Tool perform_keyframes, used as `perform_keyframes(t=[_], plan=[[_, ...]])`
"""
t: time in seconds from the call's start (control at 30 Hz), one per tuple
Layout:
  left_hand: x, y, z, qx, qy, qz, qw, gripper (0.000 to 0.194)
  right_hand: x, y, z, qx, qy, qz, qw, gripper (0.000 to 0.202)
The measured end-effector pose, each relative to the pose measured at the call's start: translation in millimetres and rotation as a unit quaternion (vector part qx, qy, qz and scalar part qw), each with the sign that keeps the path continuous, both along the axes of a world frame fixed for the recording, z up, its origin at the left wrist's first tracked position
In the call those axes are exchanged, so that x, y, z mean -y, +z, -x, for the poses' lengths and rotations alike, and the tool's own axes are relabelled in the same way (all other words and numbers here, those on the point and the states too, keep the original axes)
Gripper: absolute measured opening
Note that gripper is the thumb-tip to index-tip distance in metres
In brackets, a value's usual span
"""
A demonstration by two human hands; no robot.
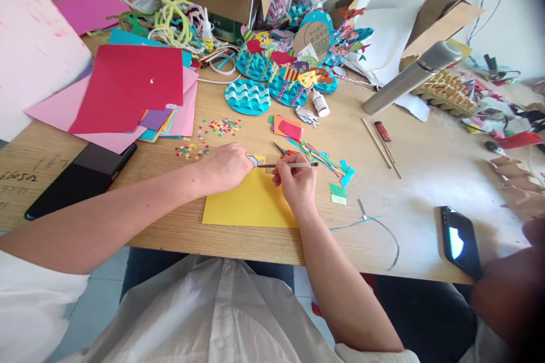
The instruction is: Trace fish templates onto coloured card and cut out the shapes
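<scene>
A yellow sheet (251, 201) lies on the wooden table in front of me. My left hand (227, 167) is closed at the sheet's upper left, its fingertips on a small grey-and-white fish-shaped cutout (256, 161). In my right hand (296, 181), a thin pencil (304, 165) is pinched, lying nearly level with its tip pointing left at the cutout. Scissors (281, 149) with red handles rest just behind my right hand, partly hidden by it. Coloured paper strips (317, 153) spread to the right, and confetti dots (191, 151) lie beyond my left forearm.
Stacked coloured papers (128, 88) and a black tablet (80, 181) are at left. Blue craft pieces (247, 96) and glue bottles stand behind. A steel flask (409, 79), sticks (378, 144) and a phone (460, 241) lie right. Another person's arm shows at lower right.
</scene>
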State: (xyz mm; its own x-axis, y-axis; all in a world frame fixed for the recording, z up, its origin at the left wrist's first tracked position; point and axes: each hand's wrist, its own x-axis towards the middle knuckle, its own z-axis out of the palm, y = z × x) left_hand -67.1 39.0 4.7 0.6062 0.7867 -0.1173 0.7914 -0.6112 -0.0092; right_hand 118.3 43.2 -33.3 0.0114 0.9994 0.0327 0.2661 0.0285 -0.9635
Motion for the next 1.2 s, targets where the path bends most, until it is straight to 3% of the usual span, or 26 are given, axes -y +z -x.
perform_keyframes(t=[0.33, 0.67, 1.2], plan=[[0.0, -9.5, 1.1, 0.027, 0.013, -0.023, 0.999, 0.023, -1.1, -0.4, -0.6, -0.010, 0.010, -0.004, 1.000, 0.006], [-5.0, -19.1, -0.9, 0.083, -0.014, -0.061, 0.995, 0.032, -2.5, -4.3, -1.5, -0.012, 0.007, -0.009, 1.000, 0.005], [-5.0, -18.3, -2.3, 0.060, -0.040, -0.075, 0.995, 0.034, -2.4, -2.6, -4.7, 0.026, -0.008, -0.026, 0.999, 0.005]])
